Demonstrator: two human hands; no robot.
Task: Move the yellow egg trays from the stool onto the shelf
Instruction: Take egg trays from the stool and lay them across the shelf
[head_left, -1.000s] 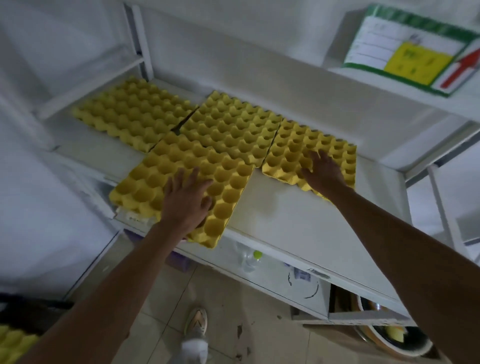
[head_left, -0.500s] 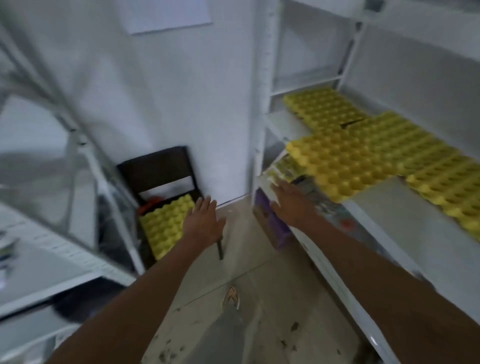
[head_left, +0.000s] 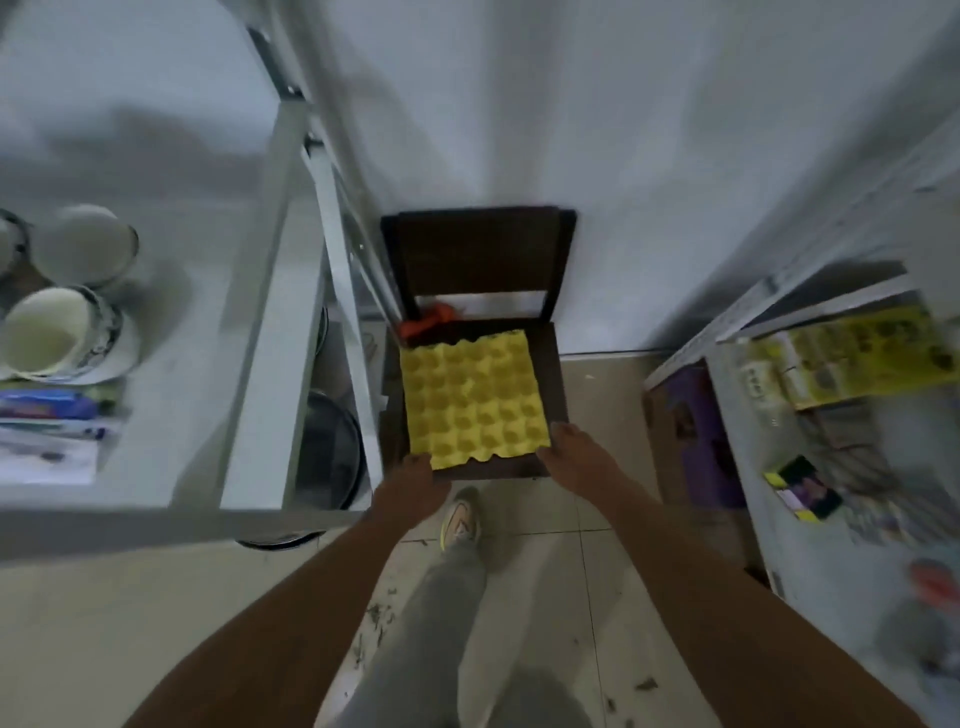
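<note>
A yellow egg tray (head_left: 475, 400) lies flat on the seat of a dark wooden stool (head_left: 478, 254) with a backrest, set against the white wall. My left hand (head_left: 413, 486) is at the tray's near left corner and my right hand (head_left: 571, 454) at its near right corner. Both touch the tray's edge with the fingers curled under it, out of sight. The shelf (head_left: 727, 358) stands at the right; only its lower level with yellow packets shows, and its top with the other trays is out of view.
An orange object (head_left: 431, 322) lies at the back of the seat. A white rack on the left holds bowls (head_left: 57, 332), with a dark pan (head_left: 332, 452) beneath. A purple box (head_left: 701, 431) sits under the right shelf. My shoe (head_left: 460, 519) is just in front of the stool.
I have turned from the shelf, where several trays lie, to the stool. Both hands came down from the shelf to the near corners of the tray on the seat.
</note>
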